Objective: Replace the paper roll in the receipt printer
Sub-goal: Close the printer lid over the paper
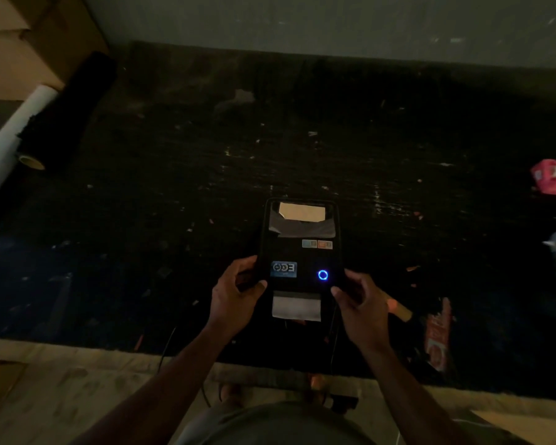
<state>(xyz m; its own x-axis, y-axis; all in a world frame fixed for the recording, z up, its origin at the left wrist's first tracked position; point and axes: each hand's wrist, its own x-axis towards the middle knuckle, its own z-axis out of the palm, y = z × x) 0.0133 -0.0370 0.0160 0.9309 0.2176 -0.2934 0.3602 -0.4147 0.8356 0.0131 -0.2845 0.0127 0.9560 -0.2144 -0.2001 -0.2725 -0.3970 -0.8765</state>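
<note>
Hands are what I see first: my left hand (238,285) grips the left edge of the black receipt printer (300,252) and my right hand (357,298) curls its fingers against the right edge, so the printer sits squarely between them on the dark counter (174,187). I can make out a lit blue ring button (323,275) near the right hand and a strip of white paper (296,305) sticking out of the near end between both hands.

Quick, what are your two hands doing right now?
Left hand: gripping the printer's left side.
Right hand: fingers curled on the printer's right side.
</note>
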